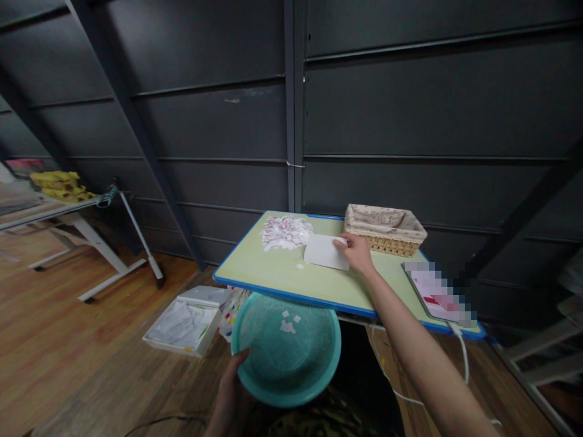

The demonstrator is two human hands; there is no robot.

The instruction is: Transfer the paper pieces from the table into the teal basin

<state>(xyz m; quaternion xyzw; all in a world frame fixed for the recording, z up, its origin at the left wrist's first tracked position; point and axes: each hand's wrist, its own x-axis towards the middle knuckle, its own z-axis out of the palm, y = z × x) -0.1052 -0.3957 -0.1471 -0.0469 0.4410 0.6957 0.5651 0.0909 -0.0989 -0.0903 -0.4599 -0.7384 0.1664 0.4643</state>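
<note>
My left hand (234, 376) grips the near left rim of a teal plastic colander (291, 364), its thumb over the edge. A few white paper scraps (288, 326) lie inside the colander, which sits just below the table's front edge. Over the tabletop, my right hand (357, 252) pinches a white sheet of card or paper (325, 252) by its right side. The sheet's left edge is beside a heap of torn paper pieces (286, 232), white with some pink. One small scrap (300, 266) lies apart on the table.
The small table (255, 273) has a green top and blue edging. A cloth-lined wicker basket (385, 230) stands at its back right, and a flat device (437, 294) with a white cable lies at the right. An open white box (186, 325) is on the floor.
</note>
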